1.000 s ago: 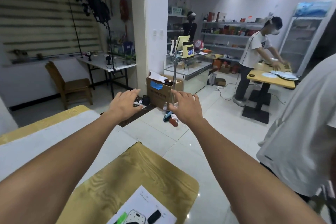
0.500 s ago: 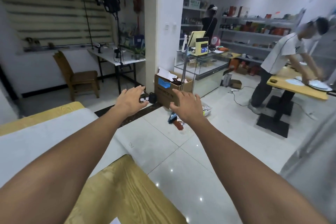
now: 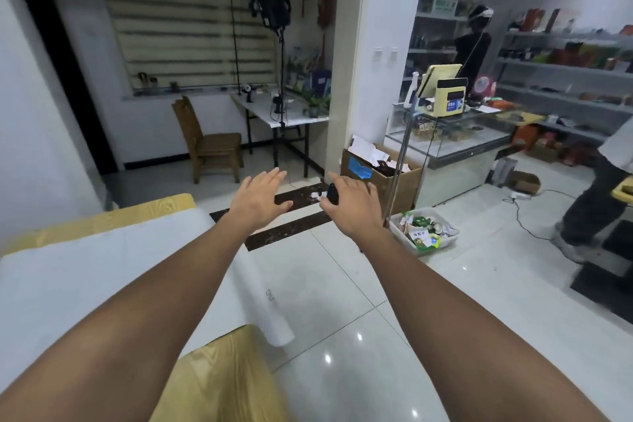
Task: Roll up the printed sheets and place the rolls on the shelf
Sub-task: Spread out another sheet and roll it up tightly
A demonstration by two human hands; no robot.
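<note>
- L hand point(image 3: 260, 204) – arm straight out, palm down, fingers loose and spread, nothing in it.
- R hand point(image 3: 356, 212) – same pose, fingers relaxed. A small dark thing point(image 3: 333, 195) shows by the thumb, prob. lying on the floor behind; can't tell for sure.
- Both hands hang over the floor, well apart from the printed sheet point(image 3: 102, 277). Reads as a ready pose, not a grip, so rolling isn't begun.
- The printed sheet lies flat and unrolled on the table point(image 3: 219, 384) at lower left, one corner hanging off the edge w/ small print on it. That free edge looks an easy place to start a roll.
- Shelf point(image 3: 565, 67) is far right at the back, already packed w/ goods.
- In the way btw table and shelf: cardboard box point(image 3: 376, 175), metal pole point(image 3: 397, 168), white bin of packets point(image 3: 424, 233), glass counter point(image 3: 455, 144), floor cable point(image 3: 524, 216), a person point(image 3: 596, 202) standing at right.
- Chair point(image 3: 209, 147) and side table point(image 3: 284, 113) at left rear are off the route.
</note>
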